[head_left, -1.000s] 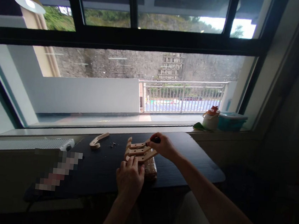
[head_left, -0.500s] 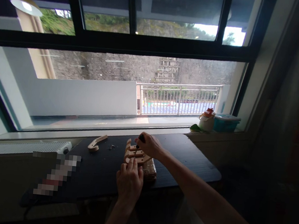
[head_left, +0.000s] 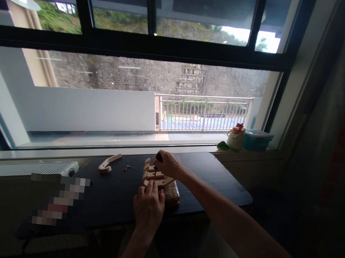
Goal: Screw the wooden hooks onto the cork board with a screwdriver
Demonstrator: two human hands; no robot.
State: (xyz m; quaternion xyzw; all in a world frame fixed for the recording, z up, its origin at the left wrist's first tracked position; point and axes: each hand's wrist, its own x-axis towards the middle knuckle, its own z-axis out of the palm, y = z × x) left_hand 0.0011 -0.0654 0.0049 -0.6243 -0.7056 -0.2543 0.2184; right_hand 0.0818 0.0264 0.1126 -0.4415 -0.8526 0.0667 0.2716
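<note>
A wooden rack of several hook-shaped pieces [head_left: 150,175] lies on the dark table [head_left: 216,183], partly on a brown wrapped block [head_left: 172,194]. My right hand [head_left: 168,164] is closed round the black handle of a screwdriver [head_left: 157,160], which stands upright with its tip on the wooden pieces. My left hand [head_left: 148,206] rests on the near end of the rack, fingers pressed down on it and together. A single loose wooden hook [head_left: 109,162] lies to the left, with small dark screws [head_left: 126,167] beside it.
A white radiator-like unit [head_left: 23,166] and a blurred patch sit at the table's left. On the window sill to the right stand a white jar with a red lid [head_left: 235,137] and a teal box [head_left: 257,139]. A large window rises behind the table.
My right hand has moved left from the rack's right end and turned the screwdriver upright over the wooden pieces. My left hand has stayed on the near end. The camera has shifted slightly.
</note>
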